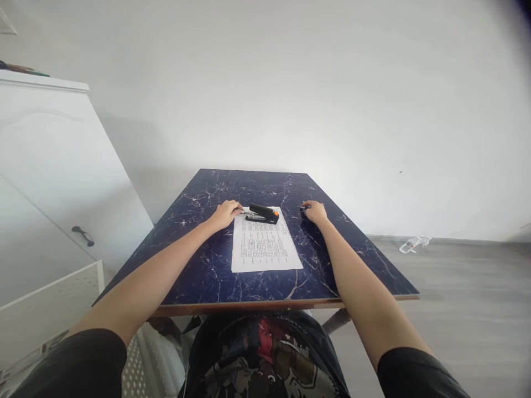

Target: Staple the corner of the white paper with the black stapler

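Observation:
A stack of printed paper [265, 249] lies on the dark blue marbled table [215, 287]. On the upper part of the sheets sits a black stapler [269, 214] with an orange spot at its right end; its jaws gape to the left, where a metal part shows. My left hand [227, 214] rests at the upper left corner of the paper, fingers drawn together, fingertips by the stapler's metal end. Whatever they pinch is too small to make out. To the right of the paper, my right hand [316, 211] lies on the table with curled fingers, a small dark thing at their tips.
A white cabinet [53, 143] with a dark handle stands to the left. Behind the table rises a pale wall [290, 83]. On the grey floor [468, 309] at the right, a clear plastic wrapper [415, 243] lies near the wall.

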`<state>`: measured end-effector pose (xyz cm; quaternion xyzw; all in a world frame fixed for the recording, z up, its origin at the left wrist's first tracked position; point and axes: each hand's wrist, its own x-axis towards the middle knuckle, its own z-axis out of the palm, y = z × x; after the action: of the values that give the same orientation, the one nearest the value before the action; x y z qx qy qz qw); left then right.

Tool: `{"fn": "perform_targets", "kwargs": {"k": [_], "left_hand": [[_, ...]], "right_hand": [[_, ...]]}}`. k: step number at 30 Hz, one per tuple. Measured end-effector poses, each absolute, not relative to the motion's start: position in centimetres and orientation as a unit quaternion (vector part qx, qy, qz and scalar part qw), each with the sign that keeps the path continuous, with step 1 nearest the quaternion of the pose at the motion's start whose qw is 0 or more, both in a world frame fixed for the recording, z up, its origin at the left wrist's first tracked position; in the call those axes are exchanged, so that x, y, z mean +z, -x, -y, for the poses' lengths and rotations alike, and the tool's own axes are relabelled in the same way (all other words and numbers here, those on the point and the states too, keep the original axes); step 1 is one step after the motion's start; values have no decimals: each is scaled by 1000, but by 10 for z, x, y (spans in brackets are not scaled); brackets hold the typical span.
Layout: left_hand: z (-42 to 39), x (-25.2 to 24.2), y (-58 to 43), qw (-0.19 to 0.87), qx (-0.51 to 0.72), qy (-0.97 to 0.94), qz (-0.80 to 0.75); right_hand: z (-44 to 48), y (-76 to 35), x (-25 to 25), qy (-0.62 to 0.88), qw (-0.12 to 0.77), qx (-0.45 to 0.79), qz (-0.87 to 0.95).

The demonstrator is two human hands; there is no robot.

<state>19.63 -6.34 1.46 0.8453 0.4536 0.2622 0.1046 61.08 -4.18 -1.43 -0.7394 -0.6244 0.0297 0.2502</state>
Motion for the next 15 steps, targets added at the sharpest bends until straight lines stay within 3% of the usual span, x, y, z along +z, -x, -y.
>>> {"fn": "perform_targets", "kwargs": {"k": [15], "left_hand": [[57, 10, -194, 109, 266, -853, -435]], "right_hand": [[39, -612, -17, 732, 257, 34, 630]]}}
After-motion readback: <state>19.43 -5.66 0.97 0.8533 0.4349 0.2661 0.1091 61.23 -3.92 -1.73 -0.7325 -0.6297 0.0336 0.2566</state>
